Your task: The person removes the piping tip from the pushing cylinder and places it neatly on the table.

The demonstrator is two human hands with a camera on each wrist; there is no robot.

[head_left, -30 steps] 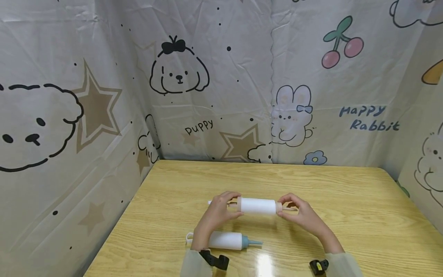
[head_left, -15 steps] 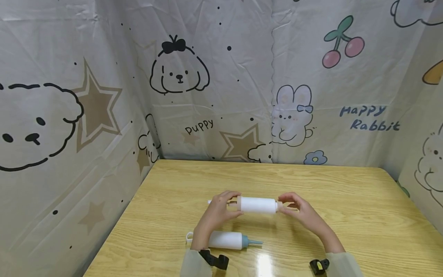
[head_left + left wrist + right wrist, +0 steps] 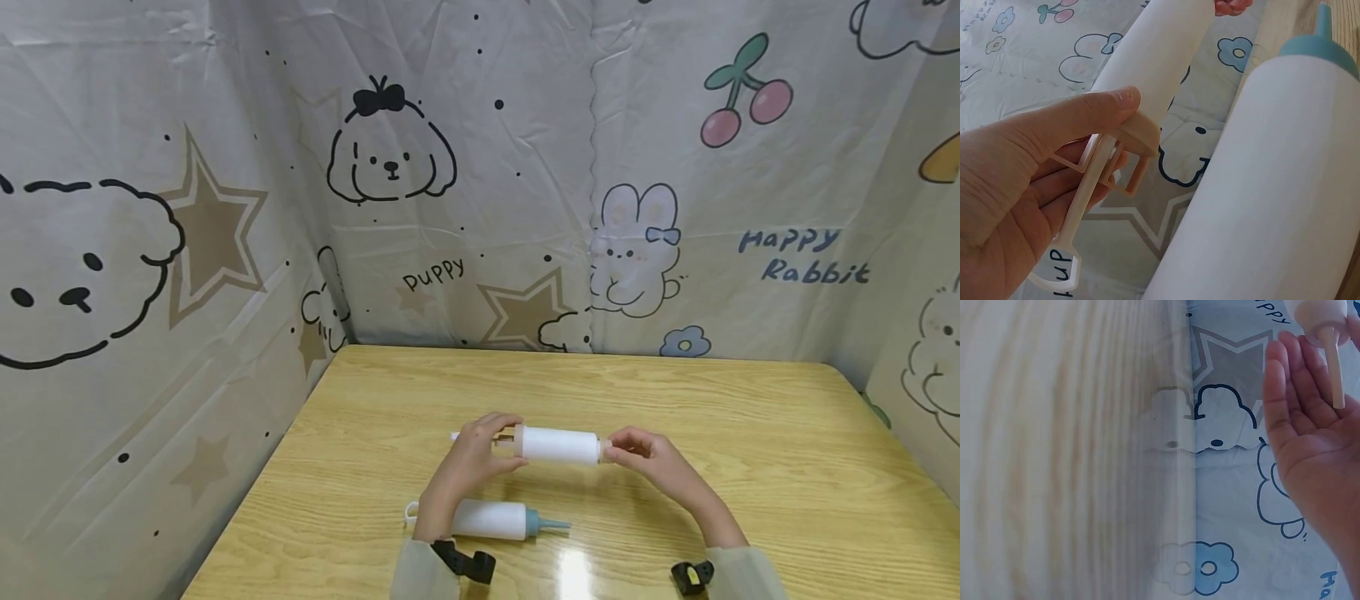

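Note:
Above the table, a white plunger syringe (image 3: 561,445) lies level between both hands. My left hand (image 3: 474,450) grips its plunger end, thumb against the beige collar (image 3: 1138,134); the plunger rod with its ring handle (image 3: 1057,275) runs out under the palm. At the other end my right hand (image 3: 651,457) pinches the beige nozzle cap (image 3: 606,451). The slim beige nozzle (image 3: 1336,369) points into the right palm in the right wrist view. Close to my left forearm lies a second white syringe (image 3: 491,519) with a teal cap and nozzle (image 3: 1313,50), its handle end partly behind the wrist.
The wood-grain table (image 3: 720,417) spreads around the hands. Behind it and at both sides hangs a cartoon-print cloth (image 3: 465,208). Black camera straps (image 3: 467,565) sit on the wrists.
The fingers of my right hand have shifted their hold round the nozzle cap, and the nozzle is now hidden in the head view. My left hand and the teal-capped syringe stay put.

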